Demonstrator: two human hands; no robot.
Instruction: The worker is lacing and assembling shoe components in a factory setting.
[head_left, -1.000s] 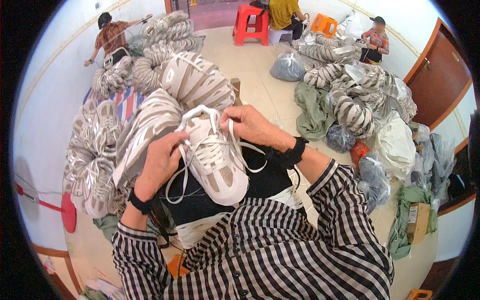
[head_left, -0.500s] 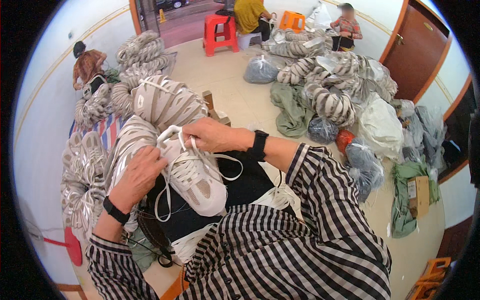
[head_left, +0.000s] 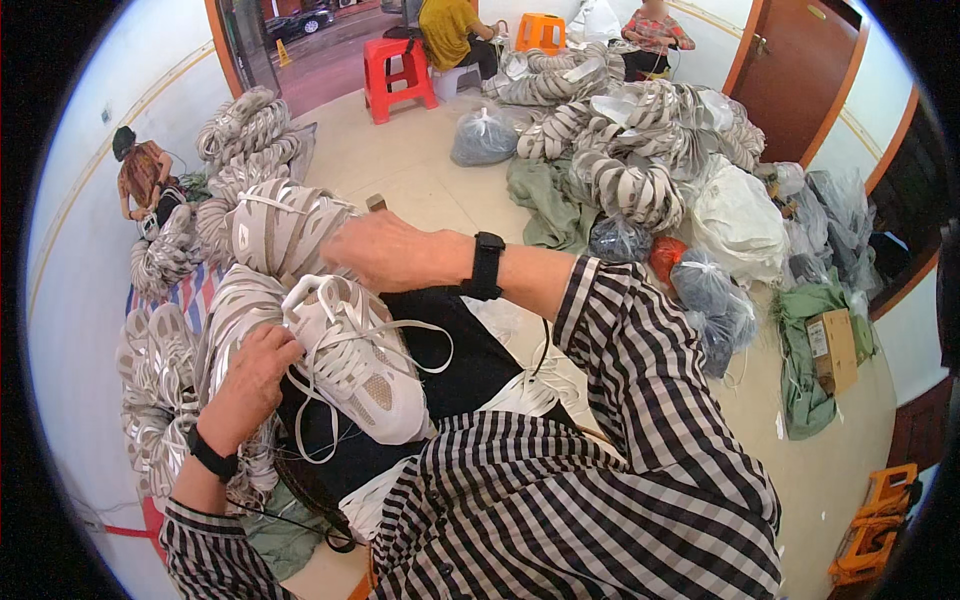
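Observation:
A pale beige and white lace-up sneaker (head_left: pixel 372 400) lies tilted on the dark cloth (head_left: pixel 440 330) over my lap, toe toward me. My left hand (head_left: pixel 255 380) is closed on the edge of its ankle opening. White laces run through the eyelets, and their loose ends loop out to both sides. Beyond the sneaker, my right hand (head_left: pixel 375 248) is stretched across to a rolled bundle of beige shoe uppers (head_left: pixel 275 225). Motion blurs its fingers, and whether they hold anything cannot be made out.
More bundled uppers (head_left: pixel 160 370) are stacked at my left, and a large heap (head_left: pixel 640 190) lies at the far right. Clear bags (head_left: pixel 485 137), a green sack (head_left: pixel 550 205) and a cardboard box (head_left: pixel 832 350) sit on the floor. Other people sit by the walls; a red stool (head_left: pixel 398 80) stands behind.
My right hand has come off the sneaker's tongue and moved away toward the bundle of uppers. My left hand stays on the sneaker. The view has shifted slightly.

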